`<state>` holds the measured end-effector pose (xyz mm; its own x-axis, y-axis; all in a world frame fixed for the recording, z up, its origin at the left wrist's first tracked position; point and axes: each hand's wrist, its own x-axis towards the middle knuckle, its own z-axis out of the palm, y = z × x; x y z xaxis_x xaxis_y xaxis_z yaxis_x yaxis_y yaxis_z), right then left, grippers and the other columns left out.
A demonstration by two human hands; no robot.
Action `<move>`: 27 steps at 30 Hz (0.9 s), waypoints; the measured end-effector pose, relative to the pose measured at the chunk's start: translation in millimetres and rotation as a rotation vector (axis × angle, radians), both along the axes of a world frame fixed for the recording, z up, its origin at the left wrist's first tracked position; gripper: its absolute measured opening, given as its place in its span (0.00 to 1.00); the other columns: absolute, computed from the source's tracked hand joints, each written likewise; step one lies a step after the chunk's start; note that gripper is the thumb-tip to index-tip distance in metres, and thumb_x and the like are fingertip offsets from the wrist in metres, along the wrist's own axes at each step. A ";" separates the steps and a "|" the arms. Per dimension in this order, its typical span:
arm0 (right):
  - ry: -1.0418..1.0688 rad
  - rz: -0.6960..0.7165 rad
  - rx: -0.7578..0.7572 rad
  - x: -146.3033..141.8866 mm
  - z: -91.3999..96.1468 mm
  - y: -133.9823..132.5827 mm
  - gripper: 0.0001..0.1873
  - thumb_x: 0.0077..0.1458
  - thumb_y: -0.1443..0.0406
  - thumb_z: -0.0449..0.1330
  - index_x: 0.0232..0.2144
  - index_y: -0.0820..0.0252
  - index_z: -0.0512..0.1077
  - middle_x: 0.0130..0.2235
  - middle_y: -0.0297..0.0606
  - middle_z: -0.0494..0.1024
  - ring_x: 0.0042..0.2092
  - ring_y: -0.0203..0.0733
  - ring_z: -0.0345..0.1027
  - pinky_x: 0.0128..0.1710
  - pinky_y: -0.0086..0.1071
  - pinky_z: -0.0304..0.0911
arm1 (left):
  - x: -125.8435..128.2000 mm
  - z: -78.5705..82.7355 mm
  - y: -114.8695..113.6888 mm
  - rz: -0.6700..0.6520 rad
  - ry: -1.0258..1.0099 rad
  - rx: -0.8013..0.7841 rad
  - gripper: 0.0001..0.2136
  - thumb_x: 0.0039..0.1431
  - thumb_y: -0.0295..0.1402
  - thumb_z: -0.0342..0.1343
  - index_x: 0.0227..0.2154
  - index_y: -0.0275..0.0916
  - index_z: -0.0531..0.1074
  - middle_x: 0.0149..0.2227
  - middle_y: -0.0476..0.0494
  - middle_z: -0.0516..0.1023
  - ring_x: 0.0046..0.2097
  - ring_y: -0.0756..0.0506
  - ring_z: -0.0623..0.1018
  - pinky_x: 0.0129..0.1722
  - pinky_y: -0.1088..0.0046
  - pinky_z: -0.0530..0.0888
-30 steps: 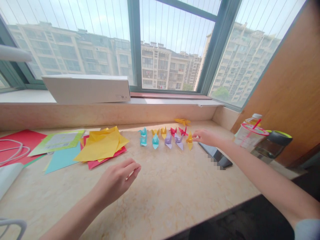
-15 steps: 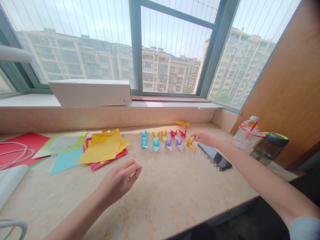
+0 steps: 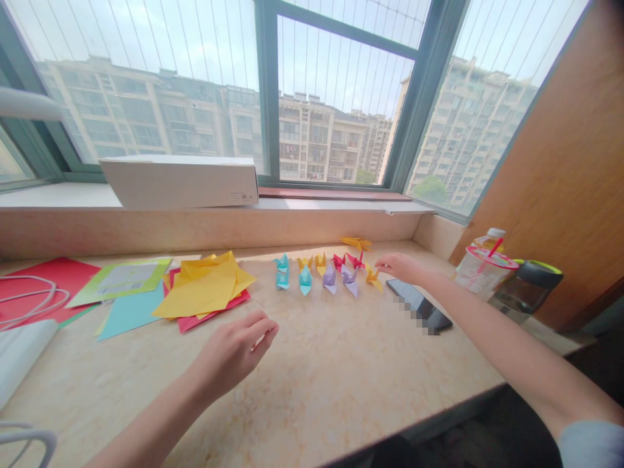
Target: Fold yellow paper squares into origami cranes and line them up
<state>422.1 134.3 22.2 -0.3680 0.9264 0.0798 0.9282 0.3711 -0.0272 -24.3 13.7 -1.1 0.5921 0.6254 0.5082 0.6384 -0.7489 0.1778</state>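
Observation:
Two short rows of small folded paper cranes (image 3: 327,272) stand on the marble counter (image 3: 322,377), coloured blue, yellow, red and purple. My right hand (image 3: 403,267) reaches to the right end of the rows. Its loosely curled fingertips are just beside the last yellow crane (image 3: 373,277), which leans on the counter, and nothing is pinched in them. My left hand (image 3: 233,354) hovers low over the counter's middle with fingers stretched forward, holding nothing. Another yellow folded piece (image 3: 357,243) lies behind the rows near the wall.
Loose yellow, red, blue and green paper sheets (image 3: 202,289) lie at the left, with a white cable (image 3: 29,300). A dark phone (image 3: 419,304) lies right of the cranes. A lidded cup with a red straw (image 3: 481,268) and a dark jar (image 3: 529,286) stand far right. A white box (image 3: 180,182) sits on the sill.
My right hand has drawn slightly back from the last yellow crane, which now leans lower. The left hand barely shifted. The view moved a little.

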 end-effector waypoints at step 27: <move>0.034 -0.080 0.013 14.2 -2.2 -6.9 0.16 0.62 0.58 0.54 0.43 0.56 0.78 0.43 0.42 0.83 0.42 0.46 0.76 0.41 0.32 0.66 | 1.1 1.1 -2.0 0.014 0.024 -0.001 0.11 0.66 0.30 0.47 0.30 0.38 0.73 0.30 0.48 0.73 0.29 0.51 0.72 0.29 0.77 0.66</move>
<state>436.3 127.5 20.0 -0.2898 0.9515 0.1035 0.9535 0.2964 -0.0548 -23.1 11.8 0.0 0.5956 0.6337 0.4936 0.6526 -0.7400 0.1627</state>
